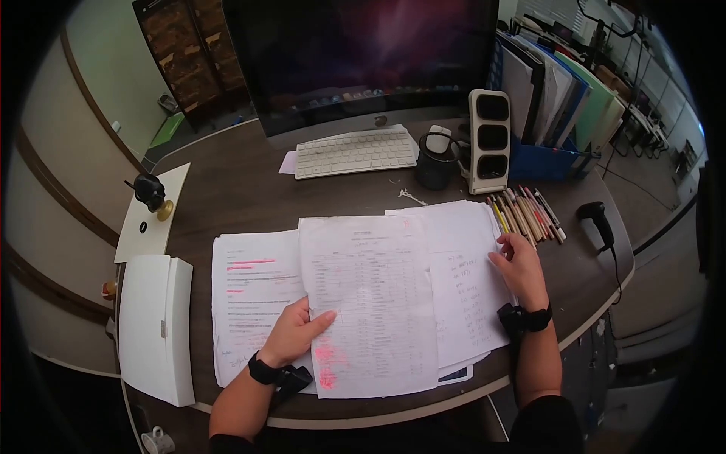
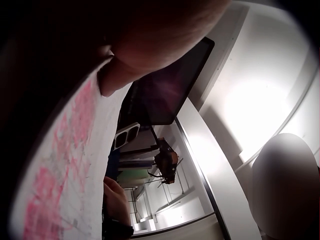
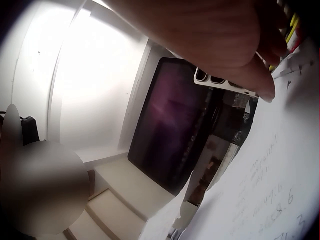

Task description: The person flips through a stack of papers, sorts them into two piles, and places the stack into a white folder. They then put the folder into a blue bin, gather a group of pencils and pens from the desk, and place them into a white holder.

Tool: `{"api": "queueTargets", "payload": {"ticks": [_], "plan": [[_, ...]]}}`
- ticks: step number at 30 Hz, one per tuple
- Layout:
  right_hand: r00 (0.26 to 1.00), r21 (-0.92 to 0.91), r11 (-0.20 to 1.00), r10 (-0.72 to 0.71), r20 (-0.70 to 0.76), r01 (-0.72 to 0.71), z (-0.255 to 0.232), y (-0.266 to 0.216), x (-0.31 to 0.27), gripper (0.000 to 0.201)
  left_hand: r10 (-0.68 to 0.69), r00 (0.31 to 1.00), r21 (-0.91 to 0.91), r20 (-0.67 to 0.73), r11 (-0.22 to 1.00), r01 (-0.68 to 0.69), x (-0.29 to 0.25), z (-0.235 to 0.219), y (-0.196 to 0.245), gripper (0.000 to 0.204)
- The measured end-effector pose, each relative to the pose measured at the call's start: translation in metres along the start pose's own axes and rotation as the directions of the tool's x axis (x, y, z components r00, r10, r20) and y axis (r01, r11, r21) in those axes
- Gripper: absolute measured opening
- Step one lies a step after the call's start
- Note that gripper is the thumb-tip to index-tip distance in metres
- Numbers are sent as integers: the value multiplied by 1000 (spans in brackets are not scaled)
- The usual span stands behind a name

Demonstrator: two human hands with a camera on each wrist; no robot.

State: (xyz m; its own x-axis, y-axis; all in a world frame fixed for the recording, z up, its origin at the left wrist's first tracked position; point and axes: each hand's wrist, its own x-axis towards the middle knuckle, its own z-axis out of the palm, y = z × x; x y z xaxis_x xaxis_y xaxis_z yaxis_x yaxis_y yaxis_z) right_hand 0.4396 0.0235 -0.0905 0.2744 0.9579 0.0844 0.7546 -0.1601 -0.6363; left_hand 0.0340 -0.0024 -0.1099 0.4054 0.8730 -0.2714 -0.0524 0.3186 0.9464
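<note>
My left hand (image 1: 293, 333) pinches the left edge of a printed sheet (image 1: 374, 303) with pink scribbles, thumb on top, fingers behind it. In the left wrist view the left thumb (image 2: 117, 75) presses on that sheet (image 2: 95, 145). My right hand (image 1: 522, 274) is at the right edge of a handwritten paper stack (image 1: 470, 287), fingers loosely bent beside the pencils (image 1: 529, 216). The right wrist view has the right hand (image 3: 225, 45) over the handwritten page (image 3: 265, 165); whether it touches the page cannot be told. Marked pages (image 1: 253, 276) lie at left, partly under the printed sheet.
A keyboard (image 1: 355, 153), a black mesh cup (image 1: 436, 166) and a beige three-slot holder (image 1: 490, 144) stand behind the papers. Blue file box (image 1: 541, 160) at back right, barcode scanner (image 1: 597, 223) at right. A white box (image 1: 155, 329) is at left; the monitor (image 1: 363, 60) stands behind.
</note>
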Motion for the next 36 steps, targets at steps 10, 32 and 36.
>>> {"api": "queueTargets", "payload": {"ticks": [10, 32, 36], "plan": [[997, -147, 986, -78, 18, 79, 17, 5, 2, 39, 12, 999, -26, 38, 1000, -11, 0, -2, -1, 38], [912, 729, 637, -96, 398, -251, 3, 0, 3, 15, 46, 999, -246, -20, 968, -50, 3, -5, -11, 37], [850, 781, 528, -190, 492, -334, 10, -8, -7, 22, 84, 996, -200, -34, 976, -90, 5, -6, -12, 37]]}}
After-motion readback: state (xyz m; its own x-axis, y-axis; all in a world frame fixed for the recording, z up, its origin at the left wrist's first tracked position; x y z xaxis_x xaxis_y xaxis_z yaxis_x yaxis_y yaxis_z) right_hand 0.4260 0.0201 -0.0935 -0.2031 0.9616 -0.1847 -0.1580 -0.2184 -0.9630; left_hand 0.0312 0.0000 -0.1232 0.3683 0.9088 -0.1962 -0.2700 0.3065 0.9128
